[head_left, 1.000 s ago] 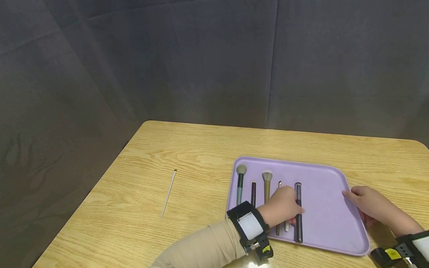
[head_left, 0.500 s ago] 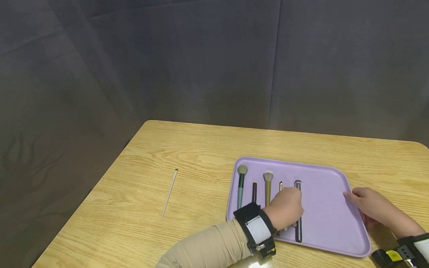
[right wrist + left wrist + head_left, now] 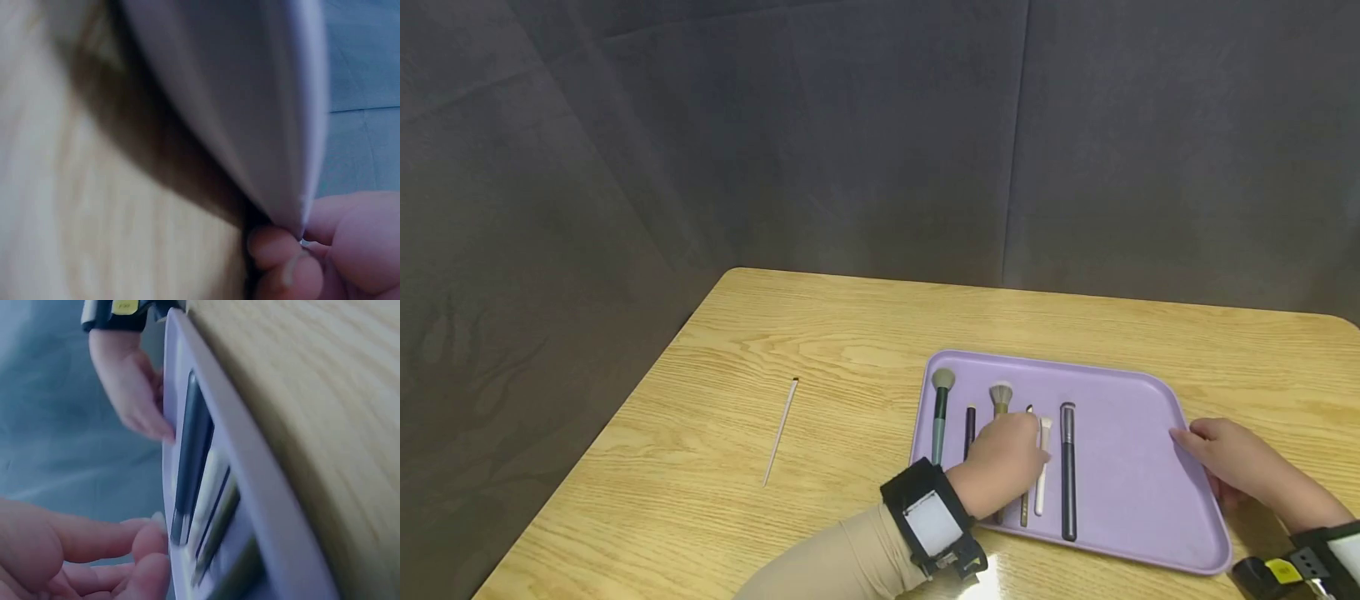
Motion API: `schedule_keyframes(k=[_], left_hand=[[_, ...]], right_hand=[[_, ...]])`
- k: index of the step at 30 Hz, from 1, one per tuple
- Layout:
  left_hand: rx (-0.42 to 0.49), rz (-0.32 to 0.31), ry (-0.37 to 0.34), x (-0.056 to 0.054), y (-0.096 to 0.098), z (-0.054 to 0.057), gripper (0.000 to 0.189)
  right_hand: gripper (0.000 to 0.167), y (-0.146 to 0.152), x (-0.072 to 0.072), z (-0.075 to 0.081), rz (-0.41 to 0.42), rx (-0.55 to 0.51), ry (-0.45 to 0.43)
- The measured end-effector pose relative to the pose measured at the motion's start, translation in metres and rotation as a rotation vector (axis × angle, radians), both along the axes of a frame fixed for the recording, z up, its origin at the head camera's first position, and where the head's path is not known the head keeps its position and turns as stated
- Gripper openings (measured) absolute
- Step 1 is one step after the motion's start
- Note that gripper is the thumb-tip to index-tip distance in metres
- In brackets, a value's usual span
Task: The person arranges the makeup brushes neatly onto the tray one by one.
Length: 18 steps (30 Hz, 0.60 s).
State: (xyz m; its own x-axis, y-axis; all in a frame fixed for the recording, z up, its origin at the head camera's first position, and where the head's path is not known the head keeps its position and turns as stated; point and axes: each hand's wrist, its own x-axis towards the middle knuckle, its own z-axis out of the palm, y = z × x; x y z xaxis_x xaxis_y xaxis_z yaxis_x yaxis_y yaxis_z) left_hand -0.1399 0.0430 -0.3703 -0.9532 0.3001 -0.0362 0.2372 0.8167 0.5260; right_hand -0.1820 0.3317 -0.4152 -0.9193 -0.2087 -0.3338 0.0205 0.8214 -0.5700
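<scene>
My left hand (image 3: 1003,462) is over the left half of a lilac tray (image 3: 1131,467), its fingers bent, with nothing showing between thumb and fingertips in the left wrist view. It partly covers a stippling brush (image 3: 1001,393) and a slim brown-handled makeup brush (image 3: 1024,510). Just right of the fingers lies a white makeup brush (image 3: 1041,492), then a thicker black makeup brush (image 3: 1069,492). My right hand (image 3: 1232,454) grips the tray's right rim, thumb on top and fingers (image 3: 278,250) underneath.
At the tray's left end lie a green-handled powder brush (image 3: 938,437) and a dark, slim brush (image 3: 970,425), side by side. A thin white brush (image 3: 780,432) lies on the wooden table (image 3: 850,375), left of the tray. A dark cloth (image 3: 880,150) hangs behind.
My left hand has come off the black brush and shifted left, uncovering the white brush. My right hand stays at the tray's rim, and the brushes lie nearly where they were.
</scene>
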Motion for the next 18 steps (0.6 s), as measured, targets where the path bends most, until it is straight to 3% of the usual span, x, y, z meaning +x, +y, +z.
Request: schedule_keyframes(k=[6, 13, 18], left_hand=[[0.100, 0.087, 0.013, -0.002, -0.029, 0.001, 0.005], [0.266, 0.143, -0.029, -0.006, -0.066, -0.006, 0.018], [0.318, 0.176, -0.053, -0.007, -0.085, -0.008, 0.023]], right_hand=[[0.029, 0.001, 0.000, -0.001, -0.004, -0.003, -0.014], [0.030, 0.001, 0.001, 0.000, 0.000, -0.008, -0.002], [0.030, 0.000, 0.002, 0.001, 0.001, -0.008, 0.000]])
